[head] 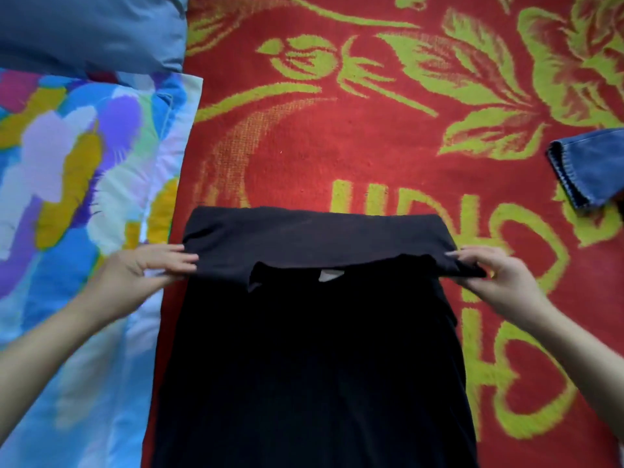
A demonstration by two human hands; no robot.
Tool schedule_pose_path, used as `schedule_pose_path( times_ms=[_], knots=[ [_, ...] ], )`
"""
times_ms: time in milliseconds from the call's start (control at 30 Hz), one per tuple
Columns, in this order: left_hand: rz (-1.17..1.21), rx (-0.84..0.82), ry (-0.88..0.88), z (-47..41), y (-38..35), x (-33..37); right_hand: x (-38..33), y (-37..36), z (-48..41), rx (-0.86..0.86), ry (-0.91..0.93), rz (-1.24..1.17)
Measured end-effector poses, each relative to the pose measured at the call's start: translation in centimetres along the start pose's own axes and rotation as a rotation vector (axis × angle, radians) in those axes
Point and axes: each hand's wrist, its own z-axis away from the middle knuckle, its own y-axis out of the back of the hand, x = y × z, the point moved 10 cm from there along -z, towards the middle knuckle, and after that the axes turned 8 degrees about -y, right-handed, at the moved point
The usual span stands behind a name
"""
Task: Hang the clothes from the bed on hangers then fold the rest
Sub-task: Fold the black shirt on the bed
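Black shirt (304,349) mid-frame on our red blanket (337,146), our left hand (141,268) and right hand (496,278) each pinching an end of its folded-over top, jeans (591,167) far right

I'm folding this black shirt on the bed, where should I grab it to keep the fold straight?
Probably the two ends of the turned-over edge of the black shirt, one from each side, where the left hand and right hand pinch it. It lies flat and the fold runs straight across, so end grips should keep it level.
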Motion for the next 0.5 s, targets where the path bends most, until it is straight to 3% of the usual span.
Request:
schedule_pose_path(
  times_ms=[33,100,200,367,500],
  knots=[
    [0.146,0.002,0.005,1.1,-0.7,2.0,0.1,-1.3,1.6,0.007,0.093,0.129],
    [0.101,0.024,-0.07,1.2,-0.8,6.3,1.4,-4.1,4.1,-0.01,0.191,0.399],
    [-0.15,0.121,-0.168,2.3,-0.9,11.7,3.9,-8.0,6.1,-0.104,0.134,0.645],
    [-0.177,0.161,0.005,1.3,-2.3,14.0,1.2,-10.8,6.8,-0.073,0.255,0.674],
    [-0.202,0.013,0.07,-2.2,-4.6,15.3,2.5,-13.2,5.7,-0.165,0.052,0.727]
  ],
)
